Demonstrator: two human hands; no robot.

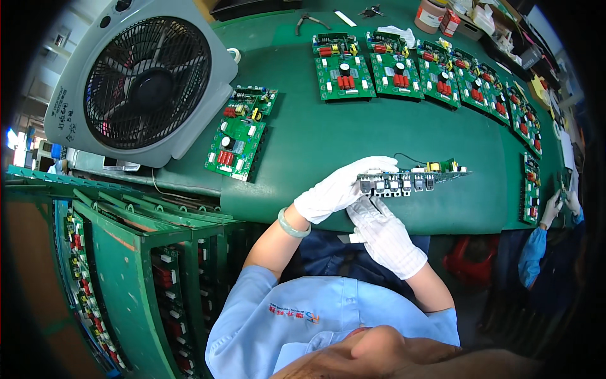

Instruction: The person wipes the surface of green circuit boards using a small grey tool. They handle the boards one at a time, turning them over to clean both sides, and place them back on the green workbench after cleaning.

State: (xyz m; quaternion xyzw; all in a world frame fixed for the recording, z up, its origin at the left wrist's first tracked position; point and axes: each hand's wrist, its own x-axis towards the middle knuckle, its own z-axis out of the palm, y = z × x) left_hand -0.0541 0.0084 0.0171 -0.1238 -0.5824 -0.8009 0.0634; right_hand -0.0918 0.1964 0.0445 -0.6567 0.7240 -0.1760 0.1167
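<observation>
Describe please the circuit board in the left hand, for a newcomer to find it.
From the big grey fan, go right across the green table to the white-gloved left hand. It holds the circuit board edge-on to view, black parts lining its lower side. Unlike the neighbouring boards resting on the table, this one is held up.

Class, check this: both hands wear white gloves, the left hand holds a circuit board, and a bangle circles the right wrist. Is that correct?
The wrist is wrong: the head view shows the bangle circling the left wrist, not the right. The white gloves and the left hand holding a circuit board stand as stated.
</observation>
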